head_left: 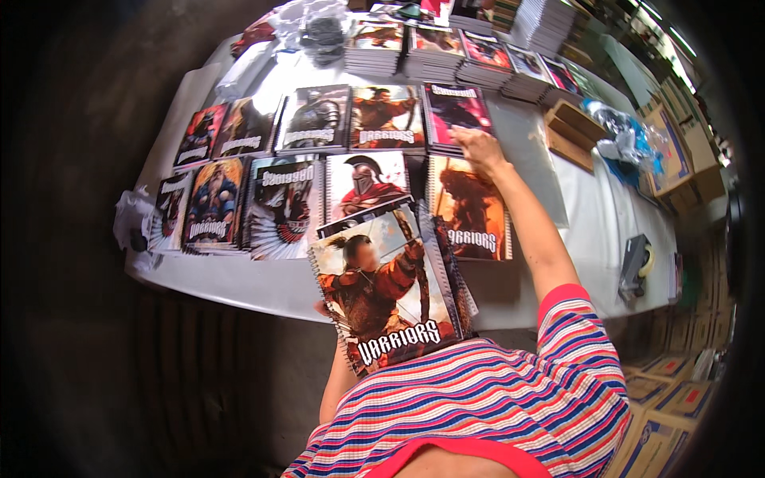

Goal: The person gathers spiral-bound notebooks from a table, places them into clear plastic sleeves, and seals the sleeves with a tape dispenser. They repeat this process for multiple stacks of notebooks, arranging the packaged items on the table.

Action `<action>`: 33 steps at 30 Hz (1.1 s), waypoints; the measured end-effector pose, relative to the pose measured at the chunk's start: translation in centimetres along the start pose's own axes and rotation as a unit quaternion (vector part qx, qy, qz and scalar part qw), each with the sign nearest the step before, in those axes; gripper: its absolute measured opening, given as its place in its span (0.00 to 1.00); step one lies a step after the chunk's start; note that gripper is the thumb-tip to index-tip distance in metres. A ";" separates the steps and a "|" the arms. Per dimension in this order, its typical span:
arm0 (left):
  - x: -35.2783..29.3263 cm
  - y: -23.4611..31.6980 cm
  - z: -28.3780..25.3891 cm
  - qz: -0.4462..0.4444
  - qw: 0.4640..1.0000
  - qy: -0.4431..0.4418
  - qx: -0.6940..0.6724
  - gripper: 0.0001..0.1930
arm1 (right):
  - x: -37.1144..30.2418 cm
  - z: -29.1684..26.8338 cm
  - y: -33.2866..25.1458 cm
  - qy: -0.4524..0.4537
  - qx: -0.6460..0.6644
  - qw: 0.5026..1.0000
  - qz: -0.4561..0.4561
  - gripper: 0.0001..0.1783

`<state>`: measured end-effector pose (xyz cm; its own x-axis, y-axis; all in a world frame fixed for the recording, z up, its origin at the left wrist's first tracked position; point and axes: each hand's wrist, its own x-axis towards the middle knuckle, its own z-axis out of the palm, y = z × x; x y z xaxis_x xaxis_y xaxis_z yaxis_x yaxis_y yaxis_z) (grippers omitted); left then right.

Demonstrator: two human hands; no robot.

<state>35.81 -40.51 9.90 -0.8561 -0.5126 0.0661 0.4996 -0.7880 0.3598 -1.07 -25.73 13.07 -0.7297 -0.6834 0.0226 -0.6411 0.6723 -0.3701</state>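
My left hand (321, 308) holds a small stack of spiral notebooks against my body, mostly hidden beneath them. The top notebook (382, 287) shows an archer in orange-red clothing, and the edges of others stick out at its right. My right arm stretches forward over the table. At the lower right of a pink and black spiral notebook (454, 107) in the back row, my right hand (480, 151) has its fingers curled closed on the cover's edge. Just nearer lies an orange notebook (470, 211). Left of it is a notebook with a helmeted fighter in red (365, 183).
Two rows of notebook piles cover the white table (239, 283). Taller notebook stacks (434, 64) stand at the back. To the right are a brown cardboard tray (570, 135), crumpled blue plastic (625, 135) and a tape dispenser (635, 263). Cartons (661, 434) sit at lower right.
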 end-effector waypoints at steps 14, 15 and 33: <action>-2.2 -4.5 5.1 0.007 0.997 -0.051 0.063 0.38 | -13.8 -10.9 -5.0 0.563 -0.006 0.799 -0.213 0.13; -2.9 -5.7 5.5 0.008 0.997 -0.047 0.069 0.38 | -18.1 -13.1 -7.3 0.557 0.025 0.793 -0.245 0.12; -8.0 -34.6 12.4 -0.184 0.974 -0.132 -0.014 0.37 | -37.2 -13.0 20.9 0.247 -0.054 0.860 -0.442 0.31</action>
<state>23.74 -4.90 8.43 -0.9804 -0.0909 0.1747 0.1522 -0.9127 0.3792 9.55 17.44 16.61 0.0605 -0.7553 0.6525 -0.9965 -0.0077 0.0834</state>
